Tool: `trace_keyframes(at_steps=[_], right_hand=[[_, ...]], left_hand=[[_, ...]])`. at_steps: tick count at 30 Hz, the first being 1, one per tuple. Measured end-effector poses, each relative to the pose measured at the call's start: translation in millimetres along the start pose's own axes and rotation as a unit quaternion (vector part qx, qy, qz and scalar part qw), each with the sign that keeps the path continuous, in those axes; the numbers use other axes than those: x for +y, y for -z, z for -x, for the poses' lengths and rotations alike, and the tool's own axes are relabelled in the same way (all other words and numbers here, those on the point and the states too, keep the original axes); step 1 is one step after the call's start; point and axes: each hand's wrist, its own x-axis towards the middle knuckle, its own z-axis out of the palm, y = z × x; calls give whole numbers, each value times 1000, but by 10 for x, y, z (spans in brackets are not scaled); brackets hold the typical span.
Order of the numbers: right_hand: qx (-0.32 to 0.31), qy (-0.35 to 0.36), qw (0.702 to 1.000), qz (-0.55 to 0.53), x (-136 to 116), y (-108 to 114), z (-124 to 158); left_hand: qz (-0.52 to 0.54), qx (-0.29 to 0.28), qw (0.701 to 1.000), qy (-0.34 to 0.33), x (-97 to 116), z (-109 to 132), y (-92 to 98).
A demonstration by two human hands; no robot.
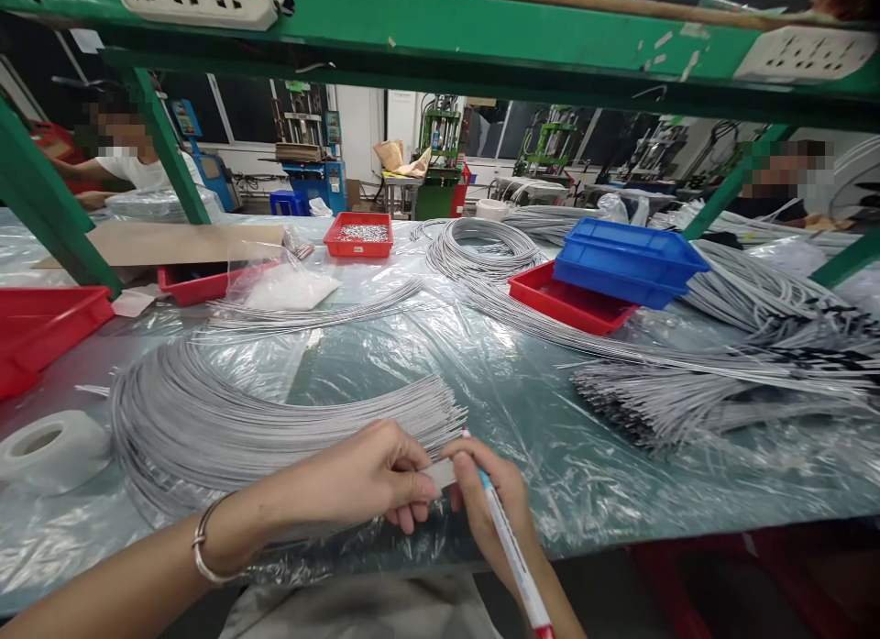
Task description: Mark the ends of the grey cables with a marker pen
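Left hand (371, 479) pinches a white strip (440, 474) at the ends of the wire bundle (275, 419) on the tabletop (550, 437). Right hand (491, 501), touching the strip, grips a pen (512, 552). Beyond: red tray (358, 234) holds small metal parts; blue bin (629, 261) sits on another red tray (570, 304).

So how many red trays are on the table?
4. One at the far left edge, one under the cardboard, one holding small metal bits at the back, one under the blue trays. More may be hidden.
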Motion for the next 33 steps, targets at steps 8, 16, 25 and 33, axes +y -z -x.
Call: trace_keyframes(at_steps=[8, 16, 25, 33], right_hand=[[80, 151, 981, 91, 111, -210, 231], [185, 23, 982, -26, 186, 138, 328], [138, -33, 988, 67, 197, 38, 502], [139, 47, 977, 155, 148, 48, 426]], left_hand=[[10, -12, 1000, -1, 24, -38, 115], [-17, -74, 996, 50, -244, -303, -14], [24, -141, 985, 91, -515, -502, -33], [20, -152, 982, 106, -487, -499, -18]])
